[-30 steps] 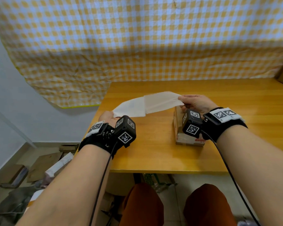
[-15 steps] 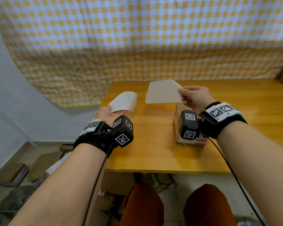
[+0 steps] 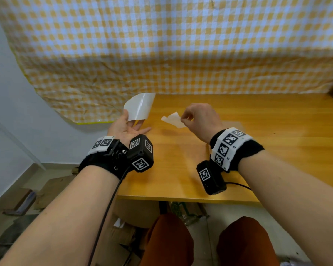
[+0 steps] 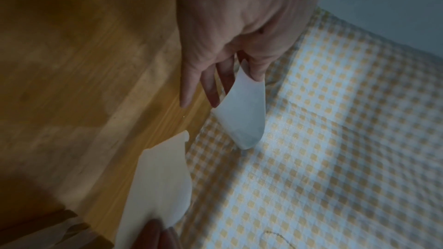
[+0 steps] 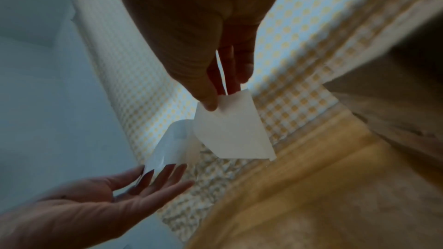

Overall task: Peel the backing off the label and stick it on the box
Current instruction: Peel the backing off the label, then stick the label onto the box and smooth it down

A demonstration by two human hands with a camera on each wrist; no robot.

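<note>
Glossy backing (image 3: 139,106) left, label (image 3: 173,120) right, apart.

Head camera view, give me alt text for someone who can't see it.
Two hands hold separate white sheets above a wooden table: the left hand pinches a glossy sheet upright, the right hand pinches a matte sheet. A yellow checked cloth hangs behind; no box shows.

I found nothing I could read. The white bands (image 3: 231,146) on both wrists and the black camera blocks (image 3: 140,156) below them carried only square black-and-white coded markers, no letters. Tiny marks sat beside the right band's squares, too small to make out. Both white sheets (image 3: 139,106) were blank.
</note>
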